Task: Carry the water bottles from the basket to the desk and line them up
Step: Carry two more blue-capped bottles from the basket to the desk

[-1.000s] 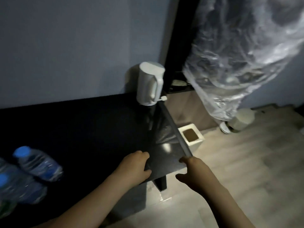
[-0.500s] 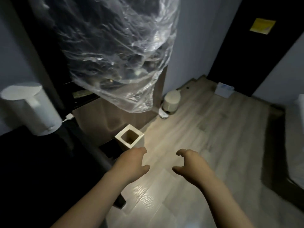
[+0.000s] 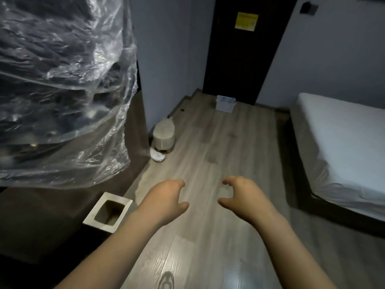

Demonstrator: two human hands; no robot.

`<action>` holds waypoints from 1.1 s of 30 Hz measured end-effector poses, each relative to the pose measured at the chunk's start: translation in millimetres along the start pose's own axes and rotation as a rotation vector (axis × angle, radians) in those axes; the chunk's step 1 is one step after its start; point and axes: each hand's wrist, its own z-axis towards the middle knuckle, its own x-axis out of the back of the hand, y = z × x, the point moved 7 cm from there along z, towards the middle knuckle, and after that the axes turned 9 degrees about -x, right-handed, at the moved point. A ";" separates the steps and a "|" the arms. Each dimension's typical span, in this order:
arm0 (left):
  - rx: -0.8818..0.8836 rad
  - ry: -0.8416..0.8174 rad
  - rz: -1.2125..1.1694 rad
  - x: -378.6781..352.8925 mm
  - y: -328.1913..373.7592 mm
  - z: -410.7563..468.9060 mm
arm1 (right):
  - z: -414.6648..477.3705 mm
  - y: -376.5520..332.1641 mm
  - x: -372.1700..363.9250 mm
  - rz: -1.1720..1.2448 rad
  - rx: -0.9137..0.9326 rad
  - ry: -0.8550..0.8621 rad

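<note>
**While both hands hang empty: floor stock, near to far**

As the view looks down a wooden floor (image 3: 218,236), items are listed from nearest.

- Hands, two: left hand (image 3: 162,202) and right hand (image 3: 243,197), side by side above the boards. Fingers are loosely curled, thumbs apart from them, gripping nothing.
- Square white bin (image 3: 108,213), one, just left of the left forearm.
- Clear plastic sheeting (image 3: 62,90), one bulk, hanging at left.
- Round lidded bin (image 3: 164,136), one, at the wall corner, with one white disc (image 3: 158,157) at its foot.
- Bed (image 3: 341,147), one, right.
- White basket (image 3: 225,103), one, on the floor against the dark door (image 3: 245,59). Pale blue tops show at its rim, too small to count as bottles.
- Yellow notice (image 3: 246,21), one, on the door.
</note>
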 end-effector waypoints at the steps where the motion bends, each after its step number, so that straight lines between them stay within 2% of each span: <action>1: -0.018 -0.008 0.013 5.1 -3.9 18.0 | 14.7 -1.2 4.9 -0.004 -0.018 0.006; 11: -0.156 -0.123 0.069 40.3 -29.4 174.6 | 142.6 -7.7 39.3 0.032 -0.187 0.035; 17: -0.188 -0.149 0.063 43.4 -39.8 260.8 | 222.8 3.5 51.2 0.025 -0.226 0.035; 33: -0.150 -0.122 0.060 78.8 -42.1 549.4 | 498.1 45.9 139.0 0.074 -0.164 0.019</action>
